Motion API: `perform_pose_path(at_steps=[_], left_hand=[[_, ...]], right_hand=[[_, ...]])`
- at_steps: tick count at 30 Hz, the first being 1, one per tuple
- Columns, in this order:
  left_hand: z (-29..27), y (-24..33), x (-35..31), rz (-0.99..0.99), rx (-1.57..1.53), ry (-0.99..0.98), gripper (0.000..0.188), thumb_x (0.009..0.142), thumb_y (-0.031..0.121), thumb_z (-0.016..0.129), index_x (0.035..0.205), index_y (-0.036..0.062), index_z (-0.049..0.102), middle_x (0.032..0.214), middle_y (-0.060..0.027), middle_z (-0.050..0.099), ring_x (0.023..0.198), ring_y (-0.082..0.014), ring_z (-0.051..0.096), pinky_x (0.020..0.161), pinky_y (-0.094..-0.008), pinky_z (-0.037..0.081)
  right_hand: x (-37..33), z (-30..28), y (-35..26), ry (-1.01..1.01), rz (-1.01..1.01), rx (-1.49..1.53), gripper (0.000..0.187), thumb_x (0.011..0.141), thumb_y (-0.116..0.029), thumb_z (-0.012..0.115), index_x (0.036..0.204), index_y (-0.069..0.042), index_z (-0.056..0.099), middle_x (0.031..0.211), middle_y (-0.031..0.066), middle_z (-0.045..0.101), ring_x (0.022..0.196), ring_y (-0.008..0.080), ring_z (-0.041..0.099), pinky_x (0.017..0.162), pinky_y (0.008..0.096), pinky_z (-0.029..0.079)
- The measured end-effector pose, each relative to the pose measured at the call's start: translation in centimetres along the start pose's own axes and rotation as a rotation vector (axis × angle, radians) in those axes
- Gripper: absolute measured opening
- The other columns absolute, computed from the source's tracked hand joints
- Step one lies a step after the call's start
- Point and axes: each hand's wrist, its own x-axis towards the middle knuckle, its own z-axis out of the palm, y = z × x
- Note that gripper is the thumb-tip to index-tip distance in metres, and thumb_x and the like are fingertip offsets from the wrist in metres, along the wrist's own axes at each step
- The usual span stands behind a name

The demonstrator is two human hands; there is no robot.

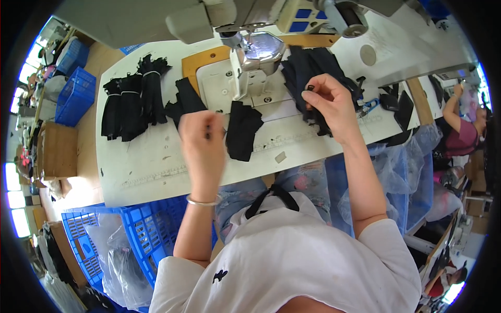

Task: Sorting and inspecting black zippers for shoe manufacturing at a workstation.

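My right hand [333, 110] is up over the right side of the counter [148, 159], its grip pinching a small black piece [311, 88] between thumb and forefinger, above the fanned pile of black fabric strips [297, 78]. My left hand [201, 140] is blurred near the counter's front edge; something dark shows at its fingers, but I cannot tell whether that grip is spread or pressed together.

Between my hands, a short stack of black strips [243, 130] lies just in front of the sewing machine [259, 49], and more dark strips [188, 96] lie beyond my left hand. Three banded black bundles [128, 104] sit farther left.

To handle these well, I judge it best to take one strip at a time by its very end, thumb flat against forefinger, because black layers on black hide a doubled piece. Lifting gently should spare the pile's fan, while the left fingers steady the cloth so that edges stay square. I would keep both hands clear of the needle area and of the blue-handled snips [371, 106] on my right.
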Motion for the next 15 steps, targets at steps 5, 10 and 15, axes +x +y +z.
perform_pose_path(at_steps=[5,10,15], left_hand=[[6.1,6.0,-1.0,-0.402,-0.925,-0.631,0.044,0.094,0.021,0.055,0.131,-0.0003,0.044,0.112,-0.0133,0.055,0.091,-0.0166,0.055,0.078,-0.0283,0.047],[9.1,5.3,-1.8,0.221,-0.252,-0.604,0.058,0.091,0.037,0.058,0.124,-0.0082,0.046,0.112,-0.0184,0.057,0.1,-0.0314,0.055,0.09,-0.0388,0.044],[10.6,3.8,-1.4,0.425,-0.042,-0.419,0.034,0.085,0.02,0.06,0.112,-0.0004,0.056,0.109,-0.0153,0.058,0.104,-0.0292,0.054,0.091,-0.0359,0.044]], right_hand=[[-1.8,0.5,0.0,0.002,0.087,0.176,0.012,0.082,-0.002,0.067,0.092,-0.001,0.061,0.074,-0.0008,0.057,0.067,0.0074,0.055,0.063,0.02,0.043],[-2.7,-1.1,0.1,0.247,-0.139,0.265,0.012,0.083,0.002,0.063,0.094,-0.001,0.061,0.073,0.0017,0.056,0.066,0.0097,0.056,0.063,0.0215,0.045],[-3.7,-2.9,0.2,0.321,-0.224,0.46,0.012,0.088,0.001,0.059,0.1,0.001,0.059,0.08,0.0027,0.056,0.069,0.012,0.057,0.066,0.0236,0.046]])
